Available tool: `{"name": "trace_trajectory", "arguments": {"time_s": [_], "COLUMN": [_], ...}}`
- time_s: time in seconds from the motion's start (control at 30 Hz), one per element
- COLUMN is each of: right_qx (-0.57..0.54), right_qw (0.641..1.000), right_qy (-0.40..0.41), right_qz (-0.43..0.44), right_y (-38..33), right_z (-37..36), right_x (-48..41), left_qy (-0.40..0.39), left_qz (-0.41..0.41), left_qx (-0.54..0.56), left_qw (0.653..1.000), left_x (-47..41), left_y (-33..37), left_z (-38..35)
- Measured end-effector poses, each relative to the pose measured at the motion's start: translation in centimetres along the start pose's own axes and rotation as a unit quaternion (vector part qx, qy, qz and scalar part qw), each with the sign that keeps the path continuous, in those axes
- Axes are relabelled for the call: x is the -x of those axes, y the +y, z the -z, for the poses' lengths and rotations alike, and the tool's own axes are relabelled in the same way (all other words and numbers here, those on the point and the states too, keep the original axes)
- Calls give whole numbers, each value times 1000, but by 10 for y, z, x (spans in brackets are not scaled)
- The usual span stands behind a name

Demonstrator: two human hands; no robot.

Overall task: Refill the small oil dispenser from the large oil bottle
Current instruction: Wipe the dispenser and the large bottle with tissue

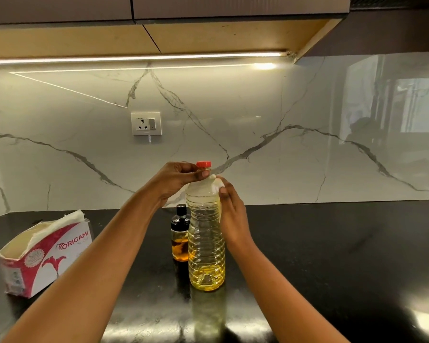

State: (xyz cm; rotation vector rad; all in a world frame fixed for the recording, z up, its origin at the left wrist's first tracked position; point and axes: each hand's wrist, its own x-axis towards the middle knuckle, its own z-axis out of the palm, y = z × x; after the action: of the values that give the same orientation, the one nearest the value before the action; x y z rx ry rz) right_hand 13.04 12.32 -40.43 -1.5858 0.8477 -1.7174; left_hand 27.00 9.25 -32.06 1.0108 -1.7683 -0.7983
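The large clear oil bottle [206,243] stands upright on the black counter [332,256], with yellow oil in its lower part and a red cap [203,164] on top. My left hand [178,177] grips the neck just below the cap, thumb against it. My right hand [233,214] lies along the bottle's right side and presses a white tissue [218,185] onto its shoulder. The small oil dispenser [180,233], glass with a black cap and some amber oil, stands upright right behind the bottle on its left, partly hidden by it.
An opened red-and-white tissue box [47,253] sits on the counter at the left. A marble backsplash with a wall socket [146,123] rises behind, under wall cabinets with a light strip.
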Motion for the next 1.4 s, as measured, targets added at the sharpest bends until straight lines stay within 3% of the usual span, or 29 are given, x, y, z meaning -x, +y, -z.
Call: {"name": "trace_trajectory", "arguments": {"time_s": [0.1,0.17,0.37,0.4,0.57,0.8,0.97,1.07,1.13,1.27,1.4], "right_qx": [-102,-160,-26,-19,-84,59,-83,-2,18,127,189], "right_qw": [984,969,1000,1000,982,996,977,986,993,991,982], "right_qy": [-26,-38,-2,-13,-58,-69,-162,-147,-89,-18,18], "right_qz": [-146,-186,16,13,-160,-22,-115,-82,-71,-37,10], "right_y": [-23,-27,-5,-6,-37,-17,-23,-8,-3,-13,-15], "right_z": [8,10,-12,-14,0,-6,10,7,2,-7,-21], "right_x": [-15,-15,22,21,-15,15,-14,-14,-11,-6,1], "left_qy": [-41,-58,-79,-81,-97,-109,-136,-147,-149,-46,100], "left_qz": [-7,-10,-39,-41,-31,-40,-46,-50,-58,-59,-73], "left_qx": [-7,-9,13,6,-1,39,74,82,78,61,-41], "left_qw": [999,998,996,996,995,992,987,984,984,995,991], "left_x": [-1,-2,-3,-2,-4,-5,-9,-9,-6,8,19], "left_y": [-1,-2,-13,-13,-10,-16,-20,-20,-16,-13,-11], "left_z": [7,9,16,17,18,17,21,20,17,11,5]}}
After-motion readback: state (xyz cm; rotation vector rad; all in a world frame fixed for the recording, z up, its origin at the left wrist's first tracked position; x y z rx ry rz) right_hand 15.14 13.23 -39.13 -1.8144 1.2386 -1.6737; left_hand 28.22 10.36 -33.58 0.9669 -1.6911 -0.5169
